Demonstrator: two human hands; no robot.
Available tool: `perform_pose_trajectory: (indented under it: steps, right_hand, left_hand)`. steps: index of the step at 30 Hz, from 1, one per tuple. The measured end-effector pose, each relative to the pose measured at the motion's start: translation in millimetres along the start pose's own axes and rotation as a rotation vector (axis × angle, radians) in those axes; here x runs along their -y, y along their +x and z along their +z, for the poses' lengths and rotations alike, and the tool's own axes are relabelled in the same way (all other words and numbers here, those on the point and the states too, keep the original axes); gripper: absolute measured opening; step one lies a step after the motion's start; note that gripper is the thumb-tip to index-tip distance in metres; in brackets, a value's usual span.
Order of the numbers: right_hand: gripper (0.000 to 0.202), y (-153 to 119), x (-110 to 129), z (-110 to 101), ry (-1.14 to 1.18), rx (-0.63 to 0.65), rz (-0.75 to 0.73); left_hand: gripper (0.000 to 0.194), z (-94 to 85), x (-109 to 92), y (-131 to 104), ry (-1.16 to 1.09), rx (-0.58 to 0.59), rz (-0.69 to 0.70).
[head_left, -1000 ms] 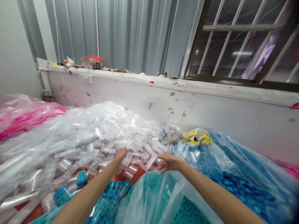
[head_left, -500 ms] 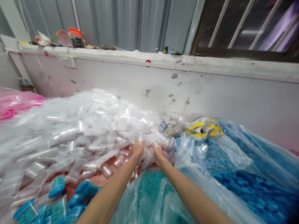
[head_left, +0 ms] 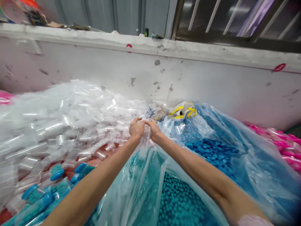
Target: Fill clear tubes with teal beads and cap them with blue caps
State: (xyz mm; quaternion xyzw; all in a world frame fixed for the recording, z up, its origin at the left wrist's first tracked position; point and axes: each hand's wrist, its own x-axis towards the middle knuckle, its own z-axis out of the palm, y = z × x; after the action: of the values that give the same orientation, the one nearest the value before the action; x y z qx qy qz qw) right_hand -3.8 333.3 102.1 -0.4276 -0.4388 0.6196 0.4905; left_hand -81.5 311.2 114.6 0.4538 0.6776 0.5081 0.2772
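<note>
My left hand (head_left: 137, 129) and my right hand (head_left: 154, 130) are close together at the far edge of a clear plastic bag (head_left: 131, 188), fingers curled inward. Both grip clear plastic that runs down from between them, seemingly the bag's upper edge, though blur hides exactly where the fingers meet it. Inside the bag lie many small teal beads (head_left: 180, 201), uncovered at the front right. Left of my hands spreads a big heap of clear plastic tubes (head_left: 70, 125). Several tubes with blue caps (head_left: 35, 196), filled with teal beads, lie by my left forearm.
To the right, another plastic bag (head_left: 254, 175) holds blue pieces (head_left: 211, 152). Pink pieces (head_left: 282, 144) lie beyond it. A cloth bag with yellow handles (head_left: 183, 110) rests against the white wall (head_left: 211, 78). A ledge (head_left: 94, 37) carries small items under a barred window (head_left: 223, 18).
The view has swung right. My hands have come closer together, from the edge of the tube heap to the bag's far edge, and the teal beads now show through an opening.
</note>
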Motion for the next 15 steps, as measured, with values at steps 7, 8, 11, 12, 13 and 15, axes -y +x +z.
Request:
perform_pose_trajectory:
  steps: [7,8,11,12,13,15]
  right_hand:
    - [0.063,-156.1,64.1,-22.0,0.029,-0.132,-0.11]
    - [0.064,-181.9,60.5,-27.6,0.011,-0.146,-0.099]
    - [0.069,-246.7,26.4,-50.8,-0.057,-0.193,0.014]
    - [0.072,-261.9,9.3,-60.2,-0.088,-0.219,0.079]
    - [0.077,-273.2,-9.0,-69.6,-0.123,-0.249,0.14]
    - [0.084,-283.9,-44.2,-85.1,-0.153,-0.271,0.197]
  left_hand:
    - [0.028,-35.7,-68.0,-147.7,-0.122,0.016,0.29]
    - [0.028,-39.6,-65.3,-172.6,-0.132,0.05,0.285]
    - [0.032,-44.6,-37.3,-237.0,-0.105,0.176,0.22]
    - [0.033,-43.5,-23.7,-252.8,-0.075,0.241,0.192]
    - [0.034,-41.2,-9.7,-264.8,-0.043,0.294,0.158]
    - [0.034,-33.8,15.2,-275.8,0.037,0.405,0.063]
